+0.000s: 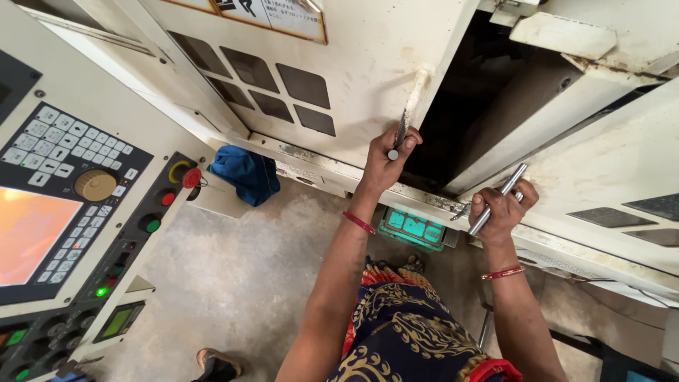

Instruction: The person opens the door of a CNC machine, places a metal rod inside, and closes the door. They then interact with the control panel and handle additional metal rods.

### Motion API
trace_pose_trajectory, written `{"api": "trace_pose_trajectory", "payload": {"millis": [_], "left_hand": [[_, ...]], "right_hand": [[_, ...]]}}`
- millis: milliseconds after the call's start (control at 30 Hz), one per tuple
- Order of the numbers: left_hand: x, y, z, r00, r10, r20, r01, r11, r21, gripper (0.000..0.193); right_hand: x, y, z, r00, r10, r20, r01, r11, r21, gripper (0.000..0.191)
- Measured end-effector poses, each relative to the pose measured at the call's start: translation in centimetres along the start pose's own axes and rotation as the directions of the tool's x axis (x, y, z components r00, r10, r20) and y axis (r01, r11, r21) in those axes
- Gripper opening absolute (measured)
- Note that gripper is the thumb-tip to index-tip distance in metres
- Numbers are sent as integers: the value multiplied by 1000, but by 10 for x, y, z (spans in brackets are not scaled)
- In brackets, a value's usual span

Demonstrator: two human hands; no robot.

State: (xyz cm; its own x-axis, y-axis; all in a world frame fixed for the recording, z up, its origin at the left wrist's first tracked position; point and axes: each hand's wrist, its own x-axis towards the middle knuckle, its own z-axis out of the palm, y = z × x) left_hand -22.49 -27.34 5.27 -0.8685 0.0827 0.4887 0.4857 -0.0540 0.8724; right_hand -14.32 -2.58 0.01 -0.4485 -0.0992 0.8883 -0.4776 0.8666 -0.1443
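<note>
My left hand [387, 159] grips the worn vertical handle [414, 95] of the left sliding machine door [332, 78], with a short metal rod end showing at my fingers. My right hand [503, 209] is closed around a shiny metal rod [499, 197] that also lies against the handle of the right door [608, 177]. Between the two doors is a dark gap [474, 106] into the machine. Both wrists wear red bangles.
A control panel [64, 205] with keypad, orange screen, knob and red and green buttons stands at left. A blue cloth [244, 173] hangs below the door rail. A green-lit pedal box [414, 228] sits on the concrete floor [240, 269] near my feet.
</note>
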Motion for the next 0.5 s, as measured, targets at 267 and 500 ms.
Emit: {"api": "trace_pose_trajectory", "payload": {"millis": [267,500], "left_hand": [[-2,2,-3,1000,-25,4,25,999,35,34],[-3,6,-8,1000,2,-5,-2,1000,19,36]], "right_hand": [[5,-8,-7,999,37,-21,-34,989,141,30],[7,-16,-11,993,119,-9,-114,968,223,34]]}}
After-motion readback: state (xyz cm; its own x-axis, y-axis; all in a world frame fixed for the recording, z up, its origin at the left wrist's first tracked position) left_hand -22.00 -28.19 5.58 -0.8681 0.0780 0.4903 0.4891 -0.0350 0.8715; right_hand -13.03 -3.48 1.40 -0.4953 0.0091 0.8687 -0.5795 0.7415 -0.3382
